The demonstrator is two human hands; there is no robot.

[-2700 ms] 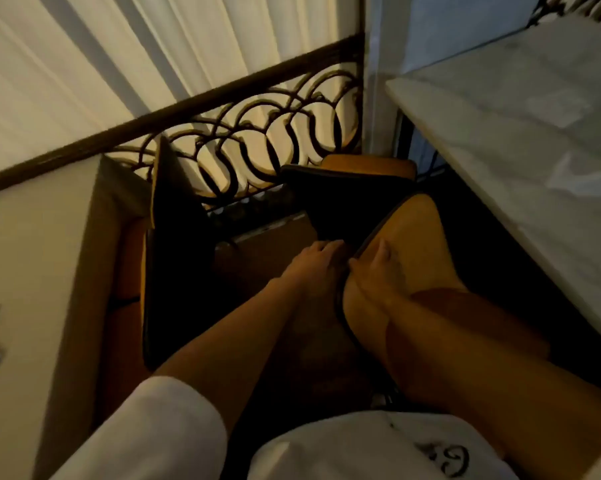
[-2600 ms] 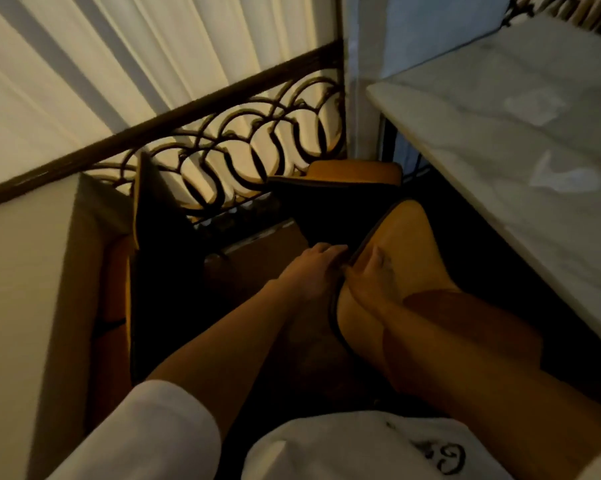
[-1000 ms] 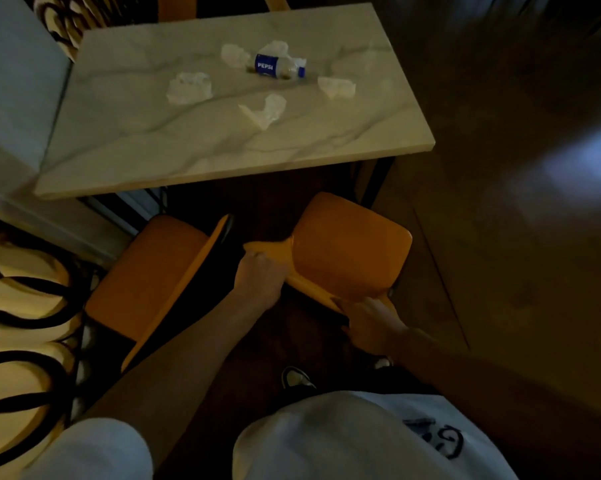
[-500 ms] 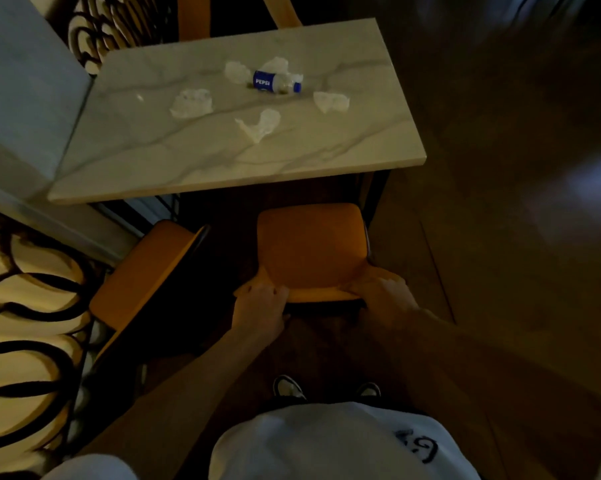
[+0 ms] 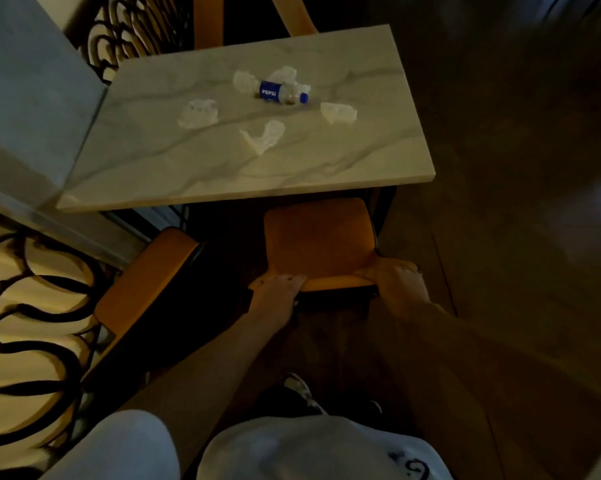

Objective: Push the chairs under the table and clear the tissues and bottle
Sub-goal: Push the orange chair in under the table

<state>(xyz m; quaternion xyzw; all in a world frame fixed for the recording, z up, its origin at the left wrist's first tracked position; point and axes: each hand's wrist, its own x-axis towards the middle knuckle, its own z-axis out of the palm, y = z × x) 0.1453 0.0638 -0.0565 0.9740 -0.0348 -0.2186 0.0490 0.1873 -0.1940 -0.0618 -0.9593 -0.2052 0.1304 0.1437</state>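
Observation:
An orange chair [image 5: 318,242] stands squarely at the near edge of the marble table [image 5: 223,168], its seat front just under the tabletop. My left hand [image 5: 278,292] grips the left end of its backrest and my right hand [image 5: 394,277] grips the right end. A second orange chair [image 5: 146,289] stands angled out to the left, away from the table. On the tabletop lies a small Pepsi bottle [image 5: 281,93] on its side, with several crumpled white tissues [image 5: 198,114] scattered around it.
A black scrollwork railing [image 5: 32,306] runs along the left beside the angled chair. A grey wall panel [image 5: 25,98] meets the table's left edge. Orange chair backs [image 5: 207,20] show beyond the table's far side. Dark wooden floor [image 5: 517,237] spreads to the right.
Earlier both hands held the other chair by the railing. They now hold this chair, which has turned square to the table and slid forward until its seat front reaches the tabletop edge.

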